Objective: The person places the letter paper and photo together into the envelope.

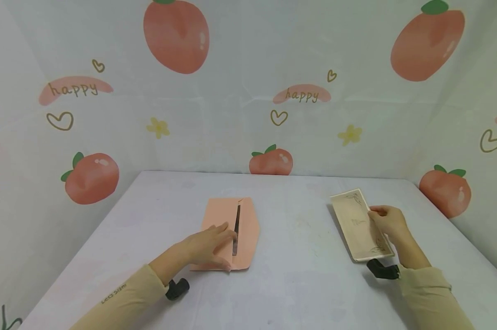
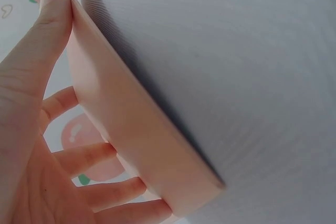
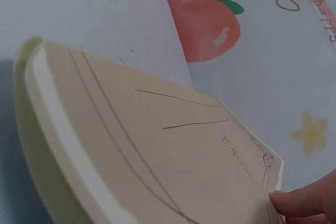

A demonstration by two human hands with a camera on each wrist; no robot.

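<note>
A peach-pink envelope lies on the table at centre left, its pointed flap folded out to the right and a dark slit showing at its mouth. My left hand rests over the envelope with fingers spread. In the left wrist view, the thumb touches one edge of the envelope and the fingertips meet its face. At the right, my right hand pinches a beige card by its right edge. Corner scrollwork and small writing mark the card's face; a greenish layer shows behind it in the right wrist view.
A white-covered table carries both things. Behind it hangs a pale cloth printed with red fruit, hearts and flowers. Black wrist cameras stick out under the left wrist and the right wrist, close to the tabletop.
</note>
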